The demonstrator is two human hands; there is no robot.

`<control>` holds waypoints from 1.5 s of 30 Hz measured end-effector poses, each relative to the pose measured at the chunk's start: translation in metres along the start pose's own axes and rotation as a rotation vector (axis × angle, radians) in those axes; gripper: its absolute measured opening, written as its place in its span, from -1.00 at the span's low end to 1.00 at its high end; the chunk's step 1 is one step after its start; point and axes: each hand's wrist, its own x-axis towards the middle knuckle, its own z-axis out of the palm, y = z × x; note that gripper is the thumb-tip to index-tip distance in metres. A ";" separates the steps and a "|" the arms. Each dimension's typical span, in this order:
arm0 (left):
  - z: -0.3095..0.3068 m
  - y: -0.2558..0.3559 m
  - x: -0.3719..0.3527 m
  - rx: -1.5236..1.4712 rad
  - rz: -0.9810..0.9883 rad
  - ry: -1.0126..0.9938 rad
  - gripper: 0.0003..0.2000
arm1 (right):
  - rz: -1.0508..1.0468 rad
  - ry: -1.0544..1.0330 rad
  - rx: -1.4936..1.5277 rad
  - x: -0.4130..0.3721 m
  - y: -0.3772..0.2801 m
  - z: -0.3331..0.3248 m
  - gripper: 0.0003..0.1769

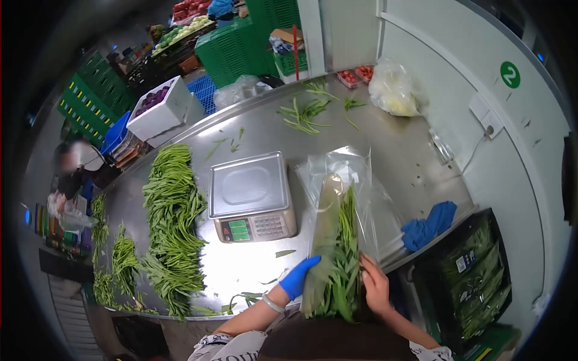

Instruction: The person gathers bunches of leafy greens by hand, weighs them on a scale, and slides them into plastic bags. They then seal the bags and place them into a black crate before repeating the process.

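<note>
A clear plastic bag (319, 253) stands in front of me at the table's front edge, with long-stemmed leafy greens (343, 274) inside, stems pointing away and leaves towards me. My left hand (297, 280), in a blue glove, grips the bag's left side, and some of its fingers are hidden. On the right side my bare right hand (376, 287) holds the bag's edge with bent fingers. More clear bags (367, 180) lie flat just beyond. Left of the bag is a scale (250, 192) with a bare steel plate. A long heap of the same greens (171, 222) lies farther left.
Loose greens (307, 114) lie on the steel table (379, 141). A blue glove (428, 225) rests at its right edge, above a black crate (475, 277) of bagged greens. A white-filled bag (394, 90) stands against the wall. Another person (72, 168) is at the far left.
</note>
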 end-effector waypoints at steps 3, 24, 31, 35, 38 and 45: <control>-0.002 -0.012 -0.007 0.013 0.034 0.016 -0.51 | -0.086 0.039 -0.268 -0.013 0.020 -0.002 -0.65; -0.023 0.011 -0.047 1.035 0.581 0.280 -0.50 | -0.239 0.095 -0.221 0.044 -0.054 0.002 -0.81; 0.029 0.040 -0.084 0.617 0.386 0.262 -0.57 | 0.119 -0.110 -0.122 0.069 -0.070 -0.013 -0.73; 0.047 0.048 -0.114 0.624 0.551 -0.106 -0.64 | -0.140 0.076 -0.034 0.068 -0.110 -0.042 -0.66; 0.043 0.049 -0.100 0.673 0.604 -0.240 -0.68 | -0.133 0.056 -0.123 0.076 -0.127 -0.049 -0.81; 0.054 0.030 -0.087 0.681 0.473 -0.189 -0.71 | -0.716 -0.232 -0.729 0.048 -0.155 0.004 -0.79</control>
